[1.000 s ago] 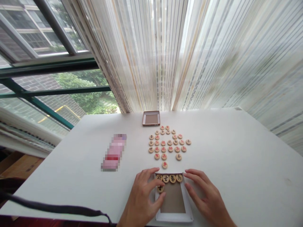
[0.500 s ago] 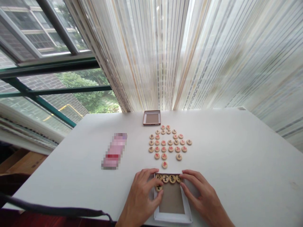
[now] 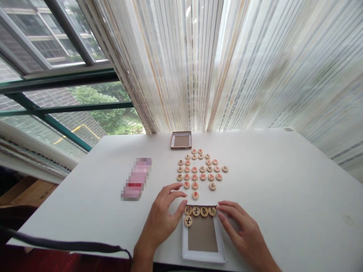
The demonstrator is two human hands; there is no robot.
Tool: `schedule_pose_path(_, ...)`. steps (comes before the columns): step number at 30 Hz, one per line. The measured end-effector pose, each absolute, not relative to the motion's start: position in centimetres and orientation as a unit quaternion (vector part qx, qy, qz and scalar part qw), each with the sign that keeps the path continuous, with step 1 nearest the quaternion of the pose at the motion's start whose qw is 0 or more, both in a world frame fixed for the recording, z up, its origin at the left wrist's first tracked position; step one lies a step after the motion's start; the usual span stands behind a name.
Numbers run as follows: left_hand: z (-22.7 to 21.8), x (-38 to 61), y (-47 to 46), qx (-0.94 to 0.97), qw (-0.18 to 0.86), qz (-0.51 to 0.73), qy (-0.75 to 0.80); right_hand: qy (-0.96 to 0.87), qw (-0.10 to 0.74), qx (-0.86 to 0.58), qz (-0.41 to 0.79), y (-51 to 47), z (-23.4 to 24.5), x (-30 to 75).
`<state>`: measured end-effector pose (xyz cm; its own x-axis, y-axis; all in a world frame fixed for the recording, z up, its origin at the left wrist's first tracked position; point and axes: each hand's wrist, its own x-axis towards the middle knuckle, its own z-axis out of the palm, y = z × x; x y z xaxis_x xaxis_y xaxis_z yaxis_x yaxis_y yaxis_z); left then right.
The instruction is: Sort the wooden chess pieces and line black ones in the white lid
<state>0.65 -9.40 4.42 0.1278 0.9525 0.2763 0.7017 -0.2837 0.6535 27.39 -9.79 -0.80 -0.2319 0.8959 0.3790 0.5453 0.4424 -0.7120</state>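
Observation:
A shallow white box (image 3: 203, 256) with a brown floor lies at the table's near edge. It holds a row of round wooden game pieces along its far wall and one more piece (image 3: 188, 221) below them at the left. My left hand (image 3: 163, 219) hovers just left of the box, fingers spread and empty, reaching toward the loose pieces. My right hand (image 3: 241, 232) rests flat against the box's right wall, fingers stretched out. Several loose wooden pieces (image 3: 200, 170) with red or black characters lie spread on the table beyond the box; the closest one (image 3: 195, 195) is near my left fingertips.
The white table (image 3: 283, 181) runs to a striped curtain at the back. A small brown box lid (image 3: 181, 140) sits at the far edge. A blurred pink object (image 3: 136, 184) lies to the left. A dark strap (image 3: 62, 245) crosses the lower left; a window is beyond.
My left hand let go of the piece at the box's left side, lifted out and moved forward-left toward the loose pieces. My right hand stayed on the box's right wall.

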Motion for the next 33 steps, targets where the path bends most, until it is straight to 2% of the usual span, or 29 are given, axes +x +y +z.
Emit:
schedule_pose_path(9,7.6,3.0,-0.4,0.733,0.176,0.424,0.502,-0.739,0.412,-0.485,0.224,-9.6,-0.8,27.2)
schedule_pose_path(14,7.9,1.9,3.7,0.735,0.203,0.385,0.519,-0.723,0.431,-0.486,0.235,-9.6,-1.2,27.3)
schedule_pose_path(24,4.8,-3.9,6.2,0.714,0.222,0.332,0.574,-0.714,0.445,-0.474,0.258,-9.7,-1.3,27.4)
schedule_pose_path(29,2.8,-4.4,5.3,0.714,0.241,0.311,0.579,-0.713,0.443,-0.475,0.266,-9.8,-1.5,27.5)
schedule_pose_path(33,3.0,-3.3,5.1,0.719,0.235,0.317,0.572,-0.710,0.437,-0.478,0.276,-9.9,-1.7,27.6)
